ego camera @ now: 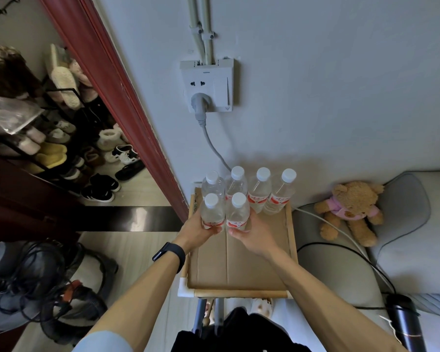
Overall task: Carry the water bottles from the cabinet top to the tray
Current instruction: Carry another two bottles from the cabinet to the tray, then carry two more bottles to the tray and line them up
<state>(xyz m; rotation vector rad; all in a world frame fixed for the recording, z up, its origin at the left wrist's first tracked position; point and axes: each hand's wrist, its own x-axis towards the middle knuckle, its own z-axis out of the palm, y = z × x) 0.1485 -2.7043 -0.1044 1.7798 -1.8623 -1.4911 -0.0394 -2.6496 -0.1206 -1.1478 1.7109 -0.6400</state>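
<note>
Left hand (197, 228) grips bottle (212, 213) | right hand (252, 233) likewise, second bottle (237, 213) | fingers mostly hidden

The bottles (235, 199) are looking clear, wearing white caps and red-and-white labels. The tray (292, 240) is showing light wood edges and a brown cardboard floor. The teddy bear (351, 212) is wearing pink over tan fur.

Soft, even light fills my view, brightest on the wall (315, 72). The bottles (247, 191) cast a faint, blurred shadow up it. The left side sits dim. Wide-angle distortion bends the door frame (117, 97); my forearms stretch at the bottom edge.
</note>
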